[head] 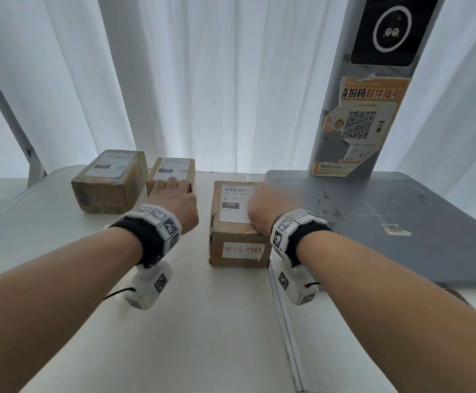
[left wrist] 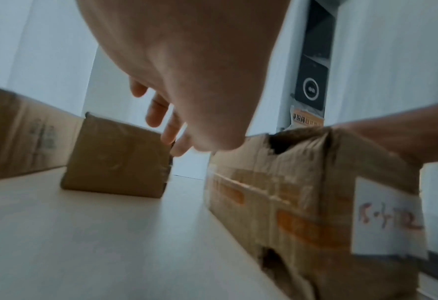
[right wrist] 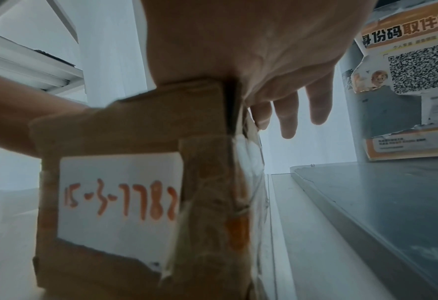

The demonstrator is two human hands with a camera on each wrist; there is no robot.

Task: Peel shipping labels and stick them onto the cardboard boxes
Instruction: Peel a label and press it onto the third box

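Note:
Three brown cardboard boxes stand on the white table. Each bears a white shipping label on top. The nearest box carries its label on top and a handwritten sticker "15-3-7782" on its front face. My right hand lies on that box's right top edge, with straight fingers reaching past the side and holding nothing. My left hand hovers over the near edge of the small middle box; its fingers are extended and hold nothing. The larger box sits at the far left.
A grey metal platform lies on the table right of the near box. Its upright post carries an orange QR poster and a dark screen. White curtains hang behind. A seam runs down the table.

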